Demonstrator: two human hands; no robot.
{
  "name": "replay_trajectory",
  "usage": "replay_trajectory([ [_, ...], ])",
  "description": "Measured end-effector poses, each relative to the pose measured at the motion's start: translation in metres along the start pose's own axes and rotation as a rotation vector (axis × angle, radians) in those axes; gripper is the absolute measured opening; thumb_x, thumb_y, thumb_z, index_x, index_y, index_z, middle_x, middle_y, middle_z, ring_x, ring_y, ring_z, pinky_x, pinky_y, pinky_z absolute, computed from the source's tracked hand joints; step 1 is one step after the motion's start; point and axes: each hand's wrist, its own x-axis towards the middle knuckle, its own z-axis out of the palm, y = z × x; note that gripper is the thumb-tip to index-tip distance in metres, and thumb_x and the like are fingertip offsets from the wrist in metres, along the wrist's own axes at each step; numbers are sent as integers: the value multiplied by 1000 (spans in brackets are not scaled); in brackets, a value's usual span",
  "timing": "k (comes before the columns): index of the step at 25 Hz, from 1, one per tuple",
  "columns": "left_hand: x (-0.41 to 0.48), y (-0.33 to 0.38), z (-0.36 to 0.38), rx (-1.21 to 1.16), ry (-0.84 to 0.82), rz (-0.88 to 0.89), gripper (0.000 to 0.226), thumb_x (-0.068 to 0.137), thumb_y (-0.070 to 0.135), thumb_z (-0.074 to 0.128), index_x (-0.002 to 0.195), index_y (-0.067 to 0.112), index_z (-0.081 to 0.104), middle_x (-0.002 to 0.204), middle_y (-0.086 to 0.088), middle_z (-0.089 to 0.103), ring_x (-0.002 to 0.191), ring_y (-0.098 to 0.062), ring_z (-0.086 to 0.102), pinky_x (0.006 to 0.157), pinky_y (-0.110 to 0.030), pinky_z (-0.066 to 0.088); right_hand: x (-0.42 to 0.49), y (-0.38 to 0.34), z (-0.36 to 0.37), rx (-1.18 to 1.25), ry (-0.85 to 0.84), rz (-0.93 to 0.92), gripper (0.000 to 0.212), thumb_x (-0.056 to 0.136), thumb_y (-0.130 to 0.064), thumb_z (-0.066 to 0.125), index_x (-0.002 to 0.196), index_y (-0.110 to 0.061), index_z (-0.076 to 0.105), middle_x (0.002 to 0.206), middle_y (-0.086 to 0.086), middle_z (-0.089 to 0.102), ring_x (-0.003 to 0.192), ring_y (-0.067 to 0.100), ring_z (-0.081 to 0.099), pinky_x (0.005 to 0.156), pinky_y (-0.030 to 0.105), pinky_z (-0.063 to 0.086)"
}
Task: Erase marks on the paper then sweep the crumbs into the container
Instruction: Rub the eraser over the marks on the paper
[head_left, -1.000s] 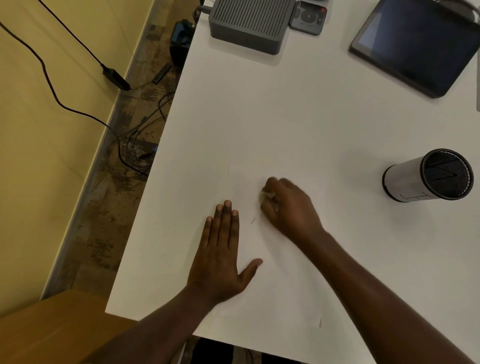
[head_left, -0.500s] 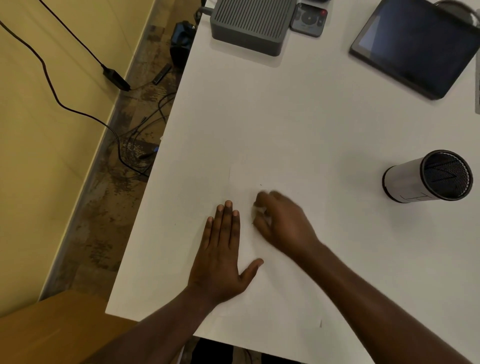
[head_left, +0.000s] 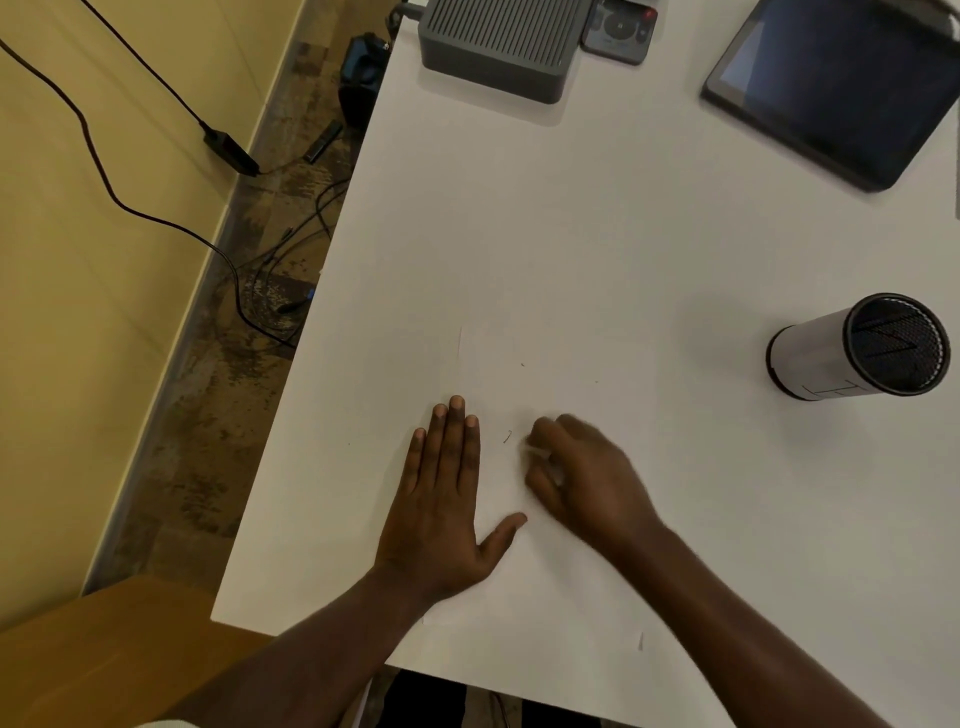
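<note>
Your left hand (head_left: 441, 499) lies flat, fingers spread, pinning the paper (head_left: 545, 395) to the white table (head_left: 597, 234). Your right hand (head_left: 582, 478) is curled tight on something small and pale — likely the eraser, though blurred — just beside a short pencil mark (head_left: 507, 437). The mesh container (head_left: 857, 347) stands well apart, to the right.

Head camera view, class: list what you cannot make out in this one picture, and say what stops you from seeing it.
- Eraser: hidden inside the curled, motion-blurred right hand.
- Paper: edges barely separable from the white table; left hand covers part.
- Crumbs: too small to confirm.
- Mesh container: inside too dark.
- Tablet: cut off at the top edge.
</note>
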Motion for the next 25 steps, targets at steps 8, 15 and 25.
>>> replay_trajectory([
  [8,-1,-1,0,-5,-1,5,102,95,73,29,160,0,2,171,-20,-7,159,-35,-5,128,-54,19,-6,-23,5,18,51,46,8,92,-21,61,96,-17,56,80,-1,57,67,16,53,55,33,48],
  [15,-1,-1,2,-4,24,-1,103,94,75,31,161,1,2,171,-19,-6,160,-33,-5,129,-52,15,-4,-16,2,-39,57,68,13,93,-22,61,92,-17,50,76,0,57,63,18,51,52,29,39],
  [25,-2,-1,3,-2,25,0,103,95,74,30,161,2,-3,171,-18,-11,159,-32,-9,129,-51,14,-7,-10,-32,710,140,651,21,102,-18,44,97,-13,64,76,0,71,63,14,56,54,28,44],
])
